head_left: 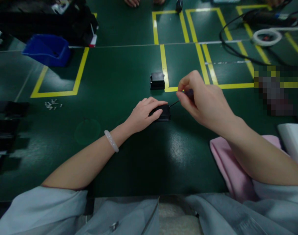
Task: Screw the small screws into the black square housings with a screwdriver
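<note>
My left hand (144, 113) lies flat on a small black box (163, 113) on the green table, fingers pressing its top. My right hand (203, 99) is shut on a thin dark tool (185, 96), probably a small screwdriver, whose slim tip points left and down to the box's right edge. A second small black box (157, 80) stands just behind, apart from both hands, beside a yellow tape line. A pale bangle (111, 140) is on my left wrist.
A blue bin (48, 49) sits far left. Small white parts (52, 104) lie scattered left of centre. Dark blocks (7, 125) line the left edge. Black cables and a white ring (266, 36) are far right. A pink cloth (227, 163) lies under my right forearm. Another person's hands (134, 2) are at the far edge.
</note>
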{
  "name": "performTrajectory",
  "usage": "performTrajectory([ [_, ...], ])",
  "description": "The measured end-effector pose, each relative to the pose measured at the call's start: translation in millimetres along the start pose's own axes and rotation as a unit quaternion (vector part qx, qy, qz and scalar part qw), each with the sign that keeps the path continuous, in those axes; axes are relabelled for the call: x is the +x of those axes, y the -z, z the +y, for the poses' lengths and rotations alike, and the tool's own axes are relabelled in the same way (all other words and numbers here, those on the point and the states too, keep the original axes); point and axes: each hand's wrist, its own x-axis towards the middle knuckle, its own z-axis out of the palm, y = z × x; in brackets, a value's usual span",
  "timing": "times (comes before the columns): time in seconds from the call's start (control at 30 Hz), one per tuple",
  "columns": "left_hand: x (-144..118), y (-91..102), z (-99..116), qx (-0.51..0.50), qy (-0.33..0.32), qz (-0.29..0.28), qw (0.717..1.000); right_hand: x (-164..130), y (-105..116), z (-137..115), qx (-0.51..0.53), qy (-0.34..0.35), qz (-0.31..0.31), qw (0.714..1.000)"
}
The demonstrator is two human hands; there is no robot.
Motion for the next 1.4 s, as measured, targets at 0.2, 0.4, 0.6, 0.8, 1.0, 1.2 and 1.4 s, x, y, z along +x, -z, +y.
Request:
performTrajectory([
  [0.2,0.0,-0.3,-0.3,-0.001,-0.003,0.002,1.000,0.2,1.0,0.2,-0.006,-0.002,-0.001,1.000],
  [0.4,0.6,-0.6,-1.1,0.005,-0.005,0.002,1.000,0.2,0.6,1.6,-0.026,0.002,-0.013,1.000],
  [0.6,-0.1,-0.6,-0.8,0.000,-0.005,0.004,1.000,0.2,0.4,-0.8,-0.002,-0.010,0.002,1.000],
  [0.8,0.2,-0.5,-0.8,-0.002,-0.003,0.001,1.000,-0.6,1.3,1.3,-0.024,0.013,-0.006,1.000],
  [1.0,0.2,0.5,0.1,-0.002,-0.001,0.000,1.000,0.1,1.2,0.0,-0.016,0.003,-0.005,1.000],
  [1.2,0.5,0.2,-0.4,-0.001,0.001,-0.002,1.000,0.0,1.9,0.1,-0.018,0.012,-0.006,1.000],
  [1.4,0.0,0.1,-0.6,0.004,0.001,-0.003,1.000,-0.9,2.5,-0.1,-0.025,0.004,-0.014,1.000],
])
